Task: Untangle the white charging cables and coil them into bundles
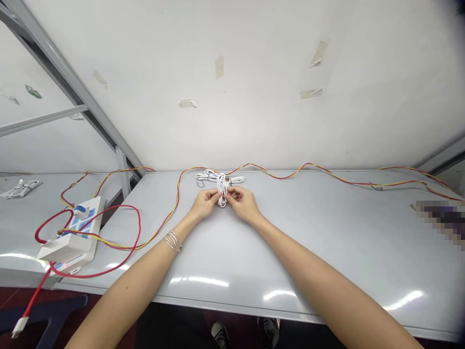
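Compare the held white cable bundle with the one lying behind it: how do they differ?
The held bundle is between the left hand and right hand; the rear bundle lies on the table. The held bundle runs front to back; the rear bundle runs left to right. Both are looped white cable.

Smooth, glossy tabletop point(319, 237); the cable point(221, 185) looks plastic, perhaps matt.

Forward and inward they're angled, the left forearm point(145, 276) and the right forearm point(308, 271) both stretched out long! The left grip point(203, 205) is pinched, thumb set against curled fingers; opposite, the right grip point(244, 204) is pinched likewise. Wrists point(189, 220) are held nearly straight, fingertips point(217, 197) poised close together, thumb facing thumb.
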`<action>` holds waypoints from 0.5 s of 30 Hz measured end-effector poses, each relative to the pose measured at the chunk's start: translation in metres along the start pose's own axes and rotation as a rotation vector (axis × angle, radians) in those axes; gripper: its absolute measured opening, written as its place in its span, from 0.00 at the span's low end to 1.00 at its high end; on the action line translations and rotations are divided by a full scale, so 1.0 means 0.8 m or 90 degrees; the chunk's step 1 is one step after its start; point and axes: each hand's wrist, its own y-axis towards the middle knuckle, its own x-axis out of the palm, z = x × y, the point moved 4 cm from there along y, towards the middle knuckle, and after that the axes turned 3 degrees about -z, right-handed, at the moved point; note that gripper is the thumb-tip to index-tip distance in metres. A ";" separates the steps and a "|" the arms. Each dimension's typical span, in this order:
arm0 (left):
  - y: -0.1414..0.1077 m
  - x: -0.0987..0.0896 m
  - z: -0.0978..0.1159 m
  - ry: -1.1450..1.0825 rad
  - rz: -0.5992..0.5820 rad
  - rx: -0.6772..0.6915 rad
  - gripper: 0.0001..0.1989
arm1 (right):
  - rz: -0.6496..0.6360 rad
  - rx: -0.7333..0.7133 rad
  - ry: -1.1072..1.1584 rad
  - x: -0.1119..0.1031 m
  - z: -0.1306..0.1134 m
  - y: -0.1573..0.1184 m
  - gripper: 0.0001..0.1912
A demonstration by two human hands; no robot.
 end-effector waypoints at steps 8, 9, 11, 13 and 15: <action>0.005 -0.003 -0.009 0.002 0.026 0.031 0.20 | 0.005 0.009 -0.004 0.001 -0.001 -0.001 0.12; 0.005 -0.003 -0.009 -0.011 0.032 0.032 0.21 | 0.005 0.008 -0.009 0.001 -0.001 -0.001 0.13; 0.005 -0.002 -0.009 -0.032 0.036 0.031 0.23 | 0.002 0.008 -0.017 0.001 -0.002 -0.001 0.13; 0.005 0.000 -0.008 -0.046 0.032 0.025 0.24 | -0.002 0.006 -0.023 0.001 -0.002 -0.001 0.13; 0.004 0.001 -0.006 -0.054 0.025 0.020 0.25 | -0.005 0.001 -0.029 0.001 -0.003 -0.002 0.13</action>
